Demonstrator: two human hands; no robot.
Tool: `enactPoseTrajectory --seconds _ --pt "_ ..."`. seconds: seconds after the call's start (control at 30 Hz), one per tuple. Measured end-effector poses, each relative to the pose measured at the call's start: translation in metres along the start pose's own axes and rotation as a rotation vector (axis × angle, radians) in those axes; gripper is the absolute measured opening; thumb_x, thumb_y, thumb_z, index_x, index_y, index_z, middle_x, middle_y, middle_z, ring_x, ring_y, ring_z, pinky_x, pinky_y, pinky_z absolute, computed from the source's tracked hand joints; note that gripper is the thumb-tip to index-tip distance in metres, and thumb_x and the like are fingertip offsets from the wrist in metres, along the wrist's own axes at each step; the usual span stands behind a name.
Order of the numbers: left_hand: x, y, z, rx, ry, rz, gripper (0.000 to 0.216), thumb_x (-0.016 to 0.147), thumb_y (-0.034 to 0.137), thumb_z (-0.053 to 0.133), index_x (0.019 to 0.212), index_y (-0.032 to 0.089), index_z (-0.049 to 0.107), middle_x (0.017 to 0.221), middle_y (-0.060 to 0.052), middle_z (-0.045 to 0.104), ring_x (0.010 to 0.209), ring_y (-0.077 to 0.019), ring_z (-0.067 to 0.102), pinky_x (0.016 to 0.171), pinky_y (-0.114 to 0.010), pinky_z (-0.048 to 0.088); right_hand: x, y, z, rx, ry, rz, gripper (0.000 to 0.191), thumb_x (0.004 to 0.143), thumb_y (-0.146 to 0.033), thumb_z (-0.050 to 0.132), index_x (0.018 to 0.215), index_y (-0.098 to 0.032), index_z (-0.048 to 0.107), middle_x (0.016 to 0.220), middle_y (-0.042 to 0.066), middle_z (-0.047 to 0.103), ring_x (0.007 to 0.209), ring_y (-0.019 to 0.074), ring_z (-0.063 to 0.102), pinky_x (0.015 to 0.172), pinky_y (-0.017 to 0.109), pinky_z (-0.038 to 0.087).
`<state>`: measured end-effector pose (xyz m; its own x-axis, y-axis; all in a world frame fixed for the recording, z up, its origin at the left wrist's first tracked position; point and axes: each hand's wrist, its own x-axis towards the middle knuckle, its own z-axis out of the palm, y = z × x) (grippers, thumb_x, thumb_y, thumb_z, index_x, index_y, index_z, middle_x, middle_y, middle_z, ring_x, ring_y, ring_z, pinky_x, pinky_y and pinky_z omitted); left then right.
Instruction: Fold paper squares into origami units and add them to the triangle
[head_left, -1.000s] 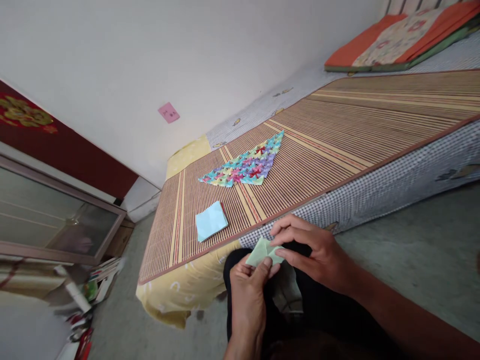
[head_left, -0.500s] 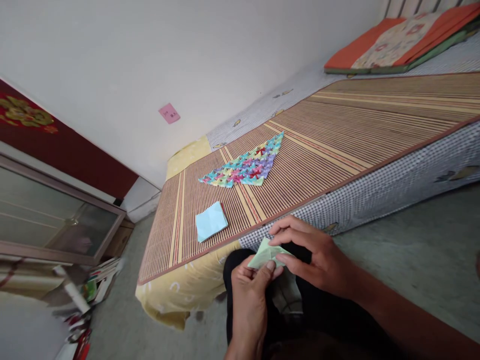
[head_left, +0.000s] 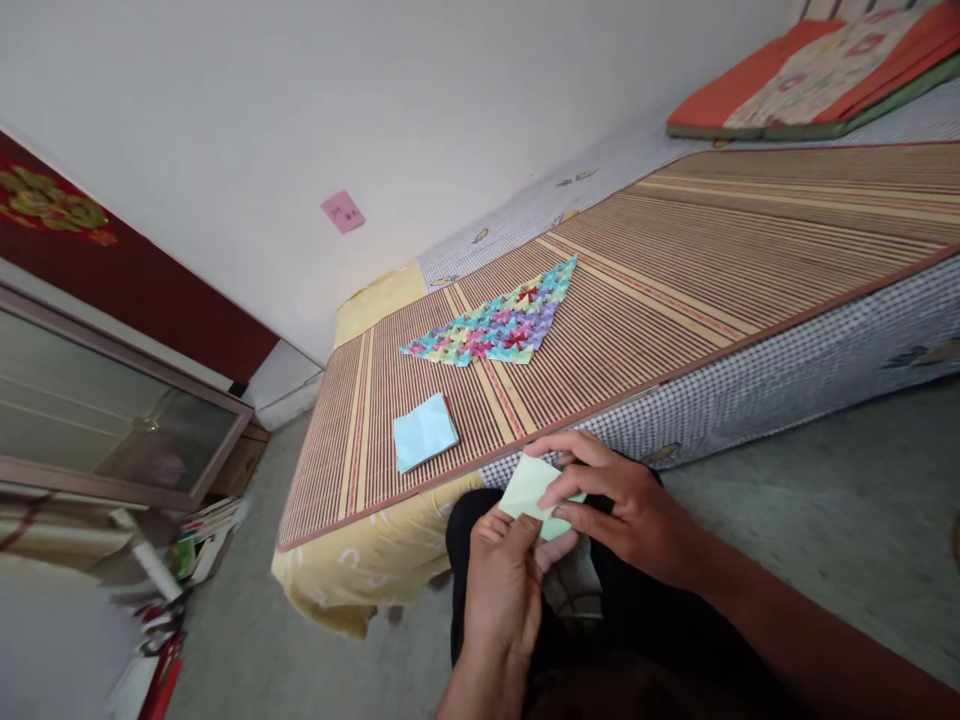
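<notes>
A pale green sheet of paper [head_left: 526,486] is held above my lap, showing a flat, roughly square face. My left hand [head_left: 504,575] grips its lower left side, thumb on top and fingers beneath. On the right edge, my right hand [head_left: 619,500] pinches the paper between thumb and fingers, its index finger stretched over the top. Beyond my hands, on the striped mat, lies a stack of light blue paper sheets [head_left: 424,434]. Farther back rests a flat piece made of many folded coloured papers [head_left: 499,322], joined in a triangle-like shape.
The striped mat [head_left: 637,270] covers a bed along the white wall. An orange folded quilt [head_left: 780,80] lies at the far right. Left of the bed stand a glass-fronted cabinet [head_left: 150,420] and a clutter of items on the floor. A pink note [head_left: 343,212] hangs on the wall.
The green paper has gone from a folded, pointed shape to a flatter, square-looking one. Both hands still hold it, and the view has shifted slightly.
</notes>
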<state>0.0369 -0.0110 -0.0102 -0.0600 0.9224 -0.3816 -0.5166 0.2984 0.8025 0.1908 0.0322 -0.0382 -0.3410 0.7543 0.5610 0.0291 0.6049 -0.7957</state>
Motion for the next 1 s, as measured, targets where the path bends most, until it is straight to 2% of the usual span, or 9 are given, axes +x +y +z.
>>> enactPoseTrajectory --seconds 0.1,0.2,0.37,0.6,0.67,0.8,0.9,0.93,1.0 --pt "0.003 0.004 -0.003 -0.096 -0.014 -0.062 0.039 0.073 0.015 0.084 0.111 0.010 0.075 0.099 -0.013 0.080 0.080 -0.0205 0.076 0.080 -0.035 0.064 0.000 0.001 0.000 -0.097 -0.011 -0.081 0.019 0.088 -0.007 0.059 0.092 -0.022 0.070 0.136 0.010 0.056 0.127 0.0267 0.053 0.104 0.041 0.044" --pt "0.005 0.008 -0.006 -0.159 -0.018 -0.101 0.037 0.082 0.013 0.074 0.119 0.009 0.071 0.104 -0.016 0.079 0.086 -0.0241 0.077 0.089 -0.044 0.062 0.000 0.003 0.000 -0.152 -0.024 -0.099 0.018 0.088 -0.008 0.058 0.092 -0.022 0.069 0.138 0.009 0.054 0.127 0.0270 0.053 0.104 0.043 0.044" --pt "0.003 0.010 -0.004 -0.214 0.011 -0.074 0.035 0.082 0.007 0.063 0.117 0.006 0.069 0.107 -0.020 0.078 0.093 -0.0287 0.077 0.092 -0.049 0.060 0.002 0.007 -0.003 -0.191 -0.031 -0.143 0.020 0.090 -0.011 0.057 0.097 -0.024 0.070 0.141 0.007 0.053 0.126 0.0266 0.053 0.104 0.043 0.043" --pt "-0.001 0.011 0.000 -0.315 0.011 -0.027 0.011 0.074 0.004 0.068 0.083 0.010 0.072 0.107 -0.017 0.079 0.097 -0.0293 0.076 0.097 -0.049 0.058 0.003 0.010 -0.005 -0.186 -0.061 -0.162 0.019 0.090 -0.011 0.057 0.098 -0.023 0.070 0.142 0.009 0.053 0.127 0.0276 0.053 0.106 0.045 0.043" --pt "0.000 0.009 0.000 -0.305 0.033 -0.031 0.008 0.078 0.009 0.074 0.085 0.010 0.073 0.104 -0.017 0.079 0.096 -0.0285 0.077 0.096 -0.048 0.059 0.003 0.011 -0.005 -0.192 -0.073 -0.170 0.020 0.090 -0.011 0.057 0.098 -0.023 0.070 0.143 0.009 0.053 0.129 0.0281 0.052 0.107 0.047 0.042" --pt "0.005 0.004 -0.001 -0.231 0.039 -0.026 0.022 0.074 0.009 0.083 0.094 0.008 0.075 0.102 -0.016 0.080 0.095 -0.0266 0.077 0.094 -0.041 0.060 0.004 0.011 -0.005 -0.189 -0.124 -0.175 0.021 0.090 -0.011 0.057 0.099 -0.024 0.071 0.144 0.009 0.052 0.132 0.0292 0.050 0.110 0.049 0.040" --pt "0.009 -0.001 -0.002 -0.204 0.058 0.036 0.032 0.068 0.010 0.087 0.098 0.009 0.075 0.097 -0.014 0.080 0.091 -0.0244 0.077 0.090 -0.036 0.060 0.002 0.010 -0.004 -0.133 -0.135 -0.145 0.023 0.090 -0.012 0.057 0.102 -0.026 0.071 0.147 0.008 0.051 0.134 0.0293 0.050 0.111 0.048 0.040" --pt "0.010 -0.003 -0.003 -0.188 0.075 0.068 0.035 0.067 0.011 0.089 0.100 0.010 0.075 0.095 -0.013 0.080 0.090 -0.0235 0.077 0.088 -0.035 0.060 0.002 0.009 -0.003 -0.090 -0.098 -0.111 0.023 0.090 -0.013 0.058 0.105 -0.026 0.071 0.146 0.008 0.052 0.133 0.0291 0.051 0.110 0.047 0.042" --pt "0.010 -0.005 -0.003 -0.141 0.110 0.140 0.042 0.065 0.014 0.091 0.104 0.012 0.075 0.092 -0.009 0.080 0.085 -0.0217 0.077 0.084 -0.032 0.060 0.001 0.009 0.000 0.037 0.067 0.026 0.019 0.093 -0.018 0.059 0.108 -0.026 0.067 0.133 0.008 0.060 0.122 0.0262 0.059 0.101 0.041 0.049"
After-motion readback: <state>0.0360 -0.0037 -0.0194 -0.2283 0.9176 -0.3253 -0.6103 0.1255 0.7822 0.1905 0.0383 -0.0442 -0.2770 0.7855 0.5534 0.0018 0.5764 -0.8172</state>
